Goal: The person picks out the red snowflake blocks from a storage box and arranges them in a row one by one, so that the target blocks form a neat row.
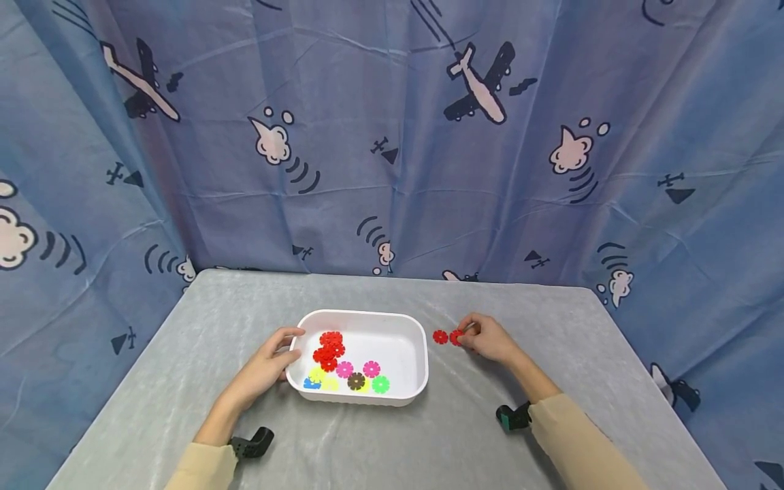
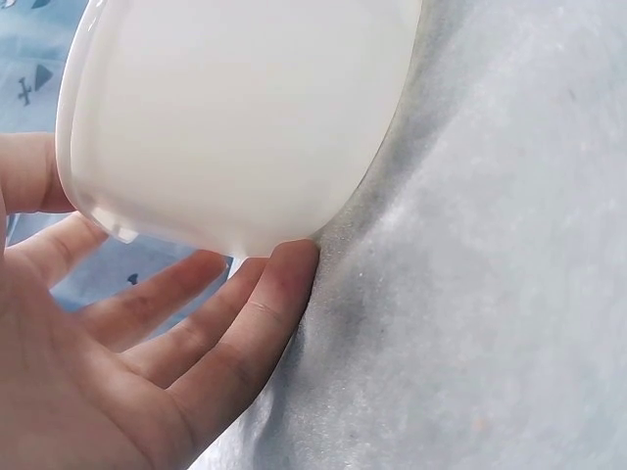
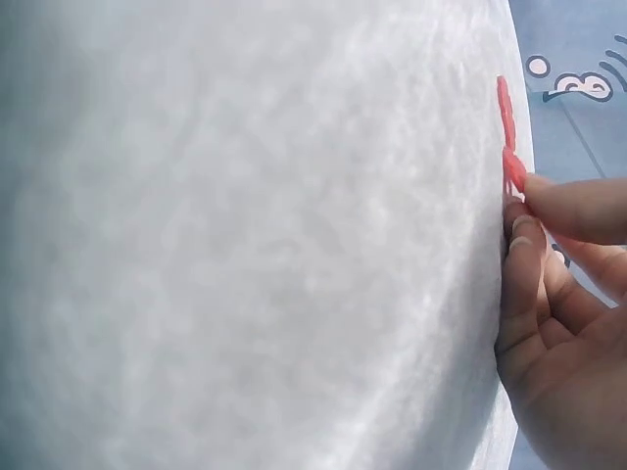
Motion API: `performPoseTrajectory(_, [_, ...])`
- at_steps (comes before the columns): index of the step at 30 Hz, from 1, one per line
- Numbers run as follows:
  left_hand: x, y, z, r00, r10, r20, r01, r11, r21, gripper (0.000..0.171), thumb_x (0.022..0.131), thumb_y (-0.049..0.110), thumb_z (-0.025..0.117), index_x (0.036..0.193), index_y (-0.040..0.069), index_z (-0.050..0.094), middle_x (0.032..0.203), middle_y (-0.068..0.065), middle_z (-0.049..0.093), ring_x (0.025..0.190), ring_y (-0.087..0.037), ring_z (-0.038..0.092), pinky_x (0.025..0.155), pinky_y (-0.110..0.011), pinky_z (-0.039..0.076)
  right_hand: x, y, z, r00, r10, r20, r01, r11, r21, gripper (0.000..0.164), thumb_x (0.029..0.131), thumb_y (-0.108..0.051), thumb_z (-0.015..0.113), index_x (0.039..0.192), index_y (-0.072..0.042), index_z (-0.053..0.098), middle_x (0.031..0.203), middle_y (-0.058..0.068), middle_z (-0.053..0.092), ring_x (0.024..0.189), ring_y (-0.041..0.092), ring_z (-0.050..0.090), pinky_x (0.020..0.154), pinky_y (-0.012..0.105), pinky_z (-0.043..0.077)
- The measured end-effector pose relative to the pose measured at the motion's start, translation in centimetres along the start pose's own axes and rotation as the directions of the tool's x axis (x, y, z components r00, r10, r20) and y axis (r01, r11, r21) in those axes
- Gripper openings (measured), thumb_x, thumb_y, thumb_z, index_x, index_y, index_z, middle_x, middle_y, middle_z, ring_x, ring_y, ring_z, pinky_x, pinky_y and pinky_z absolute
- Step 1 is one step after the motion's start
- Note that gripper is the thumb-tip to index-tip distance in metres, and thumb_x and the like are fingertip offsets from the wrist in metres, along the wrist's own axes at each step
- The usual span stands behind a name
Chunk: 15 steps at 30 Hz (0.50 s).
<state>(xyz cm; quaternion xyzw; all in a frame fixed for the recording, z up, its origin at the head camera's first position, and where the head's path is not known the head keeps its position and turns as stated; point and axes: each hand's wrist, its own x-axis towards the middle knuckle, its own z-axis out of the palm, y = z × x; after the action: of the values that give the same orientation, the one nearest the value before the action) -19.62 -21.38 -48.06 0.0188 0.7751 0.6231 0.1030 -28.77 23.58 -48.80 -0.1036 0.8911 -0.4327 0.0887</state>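
Note:
A white plastic tray [image 1: 392, 354] stands left of centre on the table. My left hand [image 1: 266, 367] grips its left end; in the left wrist view the thumb reaches over the rim and fingertips press the outer wall [image 2: 245, 117]. Inside lie several red snowflake discs [image 1: 329, 350], two pink discs [image 1: 371, 369], a green disc [image 1: 380, 384], a brown disc [image 1: 356, 381], some yellow discs [image 1: 329, 384] and a blue piece [image 1: 312, 384]. Right of the tray, my right hand [image 1: 486, 338] pinches a red snowflake disc [image 1: 455, 337] between thumb and finger. Another red disc [image 1: 440, 337] lies just left of it.
A grey cloth [image 1: 367, 449] covers the table. Behind it and at the sides hangs a blue curtain [image 1: 392, 170] with airplane prints. Black wrist cameras [image 1: 252, 444] are worn on both forearms.

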Motion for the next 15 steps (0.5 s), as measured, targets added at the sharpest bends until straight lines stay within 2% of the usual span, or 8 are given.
performPoseTrajectory(7, [0.06, -0.09, -0.11, 1.0, -0.006, -0.008, 0.007, 1.0, 0.021, 0.043, 0.103, 0.011, 0.054, 0.145, 0.008, 0.044, 0.144, -0.024, 0.044, 0.104, -0.029, 0.062, 0.072, -0.031, 0.054, 0.07, -0.12, 0.03, 1.0, -0.005, 0.015, 0.005, 1.0, -0.01, 0.017, 0.094, -0.003, 0.068, 0.108, 0.004, 0.063, 0.079, 0.009, 0.061, 0.063, 0.016, 0.053, 0.057, 0.03, 0.046])
performPoseTrajectory(10, [0.04, -0.11, -0.1, 1.0, -0.014, -0.02, 0.015, 1.0, 0.025, 0.043, 0.103, 0.011, 0.055, 0.145, 0.009, 0.046, 0.143, -0.023, 0.045, 0.104, -0.029, 0.062, 0.072, -0.031, 0.054, 0.03, -0.19, -0.01, 1.0, 0.002, 0.022, -0.002, 1.0, -0.018, 0.017, 0.094, -0.004, 0.068, 0.109, 0.004, 0.063, 0.079, 0.009, 0.062, 0.064, 0.017, 0.054, 0.058, 0.03, 0.046])
performPoseTrajectory(15, [0.0, -0.13, -0.14, 1.0, 0.002, -0.005, -0.002, 1.0, 0.027, 0.043, 0.103, 0.012, 0.054, 0.145, 0.008, 0.045, 0.145, -0.025, 0.043, 0.109, -0.031, 0.061, 0.074, -0.032, 0.055, -0.16, -0.44, -0.04, 1.0, 0.026, 0.013, -0.026, 0.999, -0.027, 0.018, 0.095, -0.006, 0.067, 0.111, 0.003, 0.064, 0.081, 0.01, 0.062, 0.065, 0.019, 0.055, 0.059, 0.032, 0.047])
